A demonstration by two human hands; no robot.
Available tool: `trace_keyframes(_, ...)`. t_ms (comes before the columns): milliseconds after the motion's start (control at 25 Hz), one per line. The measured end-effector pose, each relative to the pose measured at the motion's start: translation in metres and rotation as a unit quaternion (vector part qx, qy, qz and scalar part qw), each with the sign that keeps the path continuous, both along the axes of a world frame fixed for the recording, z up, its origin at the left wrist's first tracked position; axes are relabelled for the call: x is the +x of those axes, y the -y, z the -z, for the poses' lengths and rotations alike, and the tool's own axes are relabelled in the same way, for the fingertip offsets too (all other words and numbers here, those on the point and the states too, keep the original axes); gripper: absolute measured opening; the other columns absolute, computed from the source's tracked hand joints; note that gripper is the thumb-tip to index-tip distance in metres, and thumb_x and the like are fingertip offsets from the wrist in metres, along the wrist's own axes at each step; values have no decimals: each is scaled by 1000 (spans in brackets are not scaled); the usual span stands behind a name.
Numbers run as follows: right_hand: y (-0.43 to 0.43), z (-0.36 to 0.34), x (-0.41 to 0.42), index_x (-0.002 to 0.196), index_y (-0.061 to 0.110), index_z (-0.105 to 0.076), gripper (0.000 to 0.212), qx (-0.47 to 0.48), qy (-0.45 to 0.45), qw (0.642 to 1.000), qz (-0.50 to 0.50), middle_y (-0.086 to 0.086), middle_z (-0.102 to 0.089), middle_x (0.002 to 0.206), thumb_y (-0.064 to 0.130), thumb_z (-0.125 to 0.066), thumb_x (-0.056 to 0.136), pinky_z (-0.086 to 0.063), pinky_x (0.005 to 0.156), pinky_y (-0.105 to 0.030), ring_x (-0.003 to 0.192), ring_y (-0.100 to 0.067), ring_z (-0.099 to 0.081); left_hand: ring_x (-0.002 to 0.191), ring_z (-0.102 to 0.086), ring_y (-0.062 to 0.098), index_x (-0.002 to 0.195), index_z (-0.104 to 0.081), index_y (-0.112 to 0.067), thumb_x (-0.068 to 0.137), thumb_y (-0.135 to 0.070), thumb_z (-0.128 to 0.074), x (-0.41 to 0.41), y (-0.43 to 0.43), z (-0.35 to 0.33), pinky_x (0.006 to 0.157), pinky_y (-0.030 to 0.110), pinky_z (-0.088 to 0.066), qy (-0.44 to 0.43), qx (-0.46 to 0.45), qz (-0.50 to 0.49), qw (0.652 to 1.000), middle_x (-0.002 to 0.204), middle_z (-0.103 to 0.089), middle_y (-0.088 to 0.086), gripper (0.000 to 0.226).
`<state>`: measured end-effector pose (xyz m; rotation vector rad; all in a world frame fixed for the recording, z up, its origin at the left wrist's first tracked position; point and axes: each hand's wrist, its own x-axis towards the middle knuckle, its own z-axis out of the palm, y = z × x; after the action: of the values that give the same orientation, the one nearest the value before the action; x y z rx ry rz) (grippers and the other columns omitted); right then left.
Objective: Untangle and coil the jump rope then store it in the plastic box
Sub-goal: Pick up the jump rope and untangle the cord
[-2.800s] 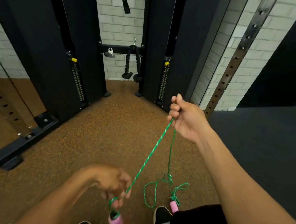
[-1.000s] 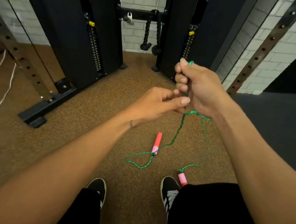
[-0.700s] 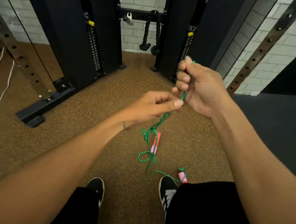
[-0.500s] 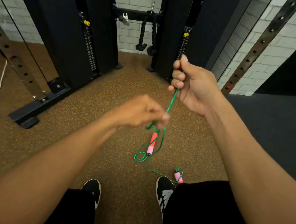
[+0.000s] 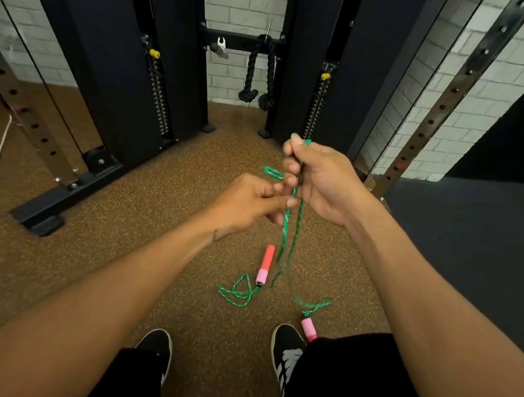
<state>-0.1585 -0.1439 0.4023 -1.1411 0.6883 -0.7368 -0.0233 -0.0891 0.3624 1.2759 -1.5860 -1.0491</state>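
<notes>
Rope [image 5: 289, 230] gathered: my right hand [image 5: 322, 183] grips folded strands, my left hand [image 5: 248, 203] pinches one; coiling under way, both handles [image 5: 265, 265] on the floor need drawing up next.

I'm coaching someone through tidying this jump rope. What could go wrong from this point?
1. The rope hangs in two strands from the right hand; pulling may tighten the small tangle on the floor into a knot.
2. One handle lies against the right shoe, so it could get stepped on or snag.
3. No plastic box is in view, so the coil may loosen while it is carried.
</notes>
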Motion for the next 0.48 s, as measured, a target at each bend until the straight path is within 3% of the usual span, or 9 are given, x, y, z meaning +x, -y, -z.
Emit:
trace_keyframes(80,2,0,-4,87,15,-56,27,-1,-6,1000,2,4,-44,61,30,-45,105,-54,62,-30,50,-9,-45,63,-62,5,85,-79,-17,88,-30,-71,15,7,15,61,20,-45,117,55,66,989,77,-75,6,15)
trace_keyframes(120,4,-2,-7,88,15,-56,26,11,11,1000,14,4,-44,61,30,-44,105,-54,62,-30,50,-9,-45,68,-63,7,85,-79,-21,87,-33,-71,25,6,26,65,19,-46,263,106,123,951,77,-75,0,14)
trace_keyframes(240,13,-11,-17,88,16,-57,25,25,87,995,51,6,-43,61,29,-45,105,-49,59,-27,49,-7,-42,93,-69,16,96,-74,-19,88,-36,-69,46,1,65,92,39,-52,651,229,189,699,98,-75,-6,20)
trace_keyframes(280,14,-13,-18,87,16,-58,25,24,96,994,46,6,-41,60,28,-46,105,-48,57,-26,49,-7,-41,104,-67,21,106,-71,-19,88,-36,-69,49,0,69,93,44,-52,705,222,169,652,112,-73,-4,25)
trace_keyframes(320,13,-13,-17,87,16,-58,25,22,96,995,36,6,-40,60,28,-47,105,-47,56,-26,48,-7,-40,114,-64,25,118,-67,-18,88,-34,-68,51,2,64,95,46,-52,720,207,130,649,125,-68,-1,33)
trace_keyframes(360,11,-12,-14,86,16,-59,25,19,91,995,23,6,-38,59,27,-47,105,-46,55,-25,47,-6,-39,122,-59,26,129,-61,-20,88,-35,-68,49,5,54,99,45,-49,676,196,106,703,135,-61,1,44)
trace_keyframes(400,8,-11,-9,85,16,-59,24,17,84,996,10,6,-36,58,27,-49,104,-44,54,-24,46,-6,-37,125,-56,23,137,-54,-24,86,-40,-70,44,9,41,104,42,-46,547,168,106,813,140,-57,0,56)
trace_keyframes(440,5,-10,-3,86,16,-59,23,18,84,996,-1,6,-34,58,27,-50,103,-42,53,-23,46,-6,-35,121,-58,16,137,-54,-28,82,-47,-72,35,11,25,103,36,-46,363,132,106,916,137,-60,-1,61)
trace_keyframes(480,3,-11,1,87,16,-59,20,19,92,996,-7,7,-33,58,28,-53,102,-41,53,-23,47,-6,-33,107,-63,8,128,-61,-27,79,-50,-73,24,8,6,94,28,-49,188,73,96,975,120,-68,-5,55)
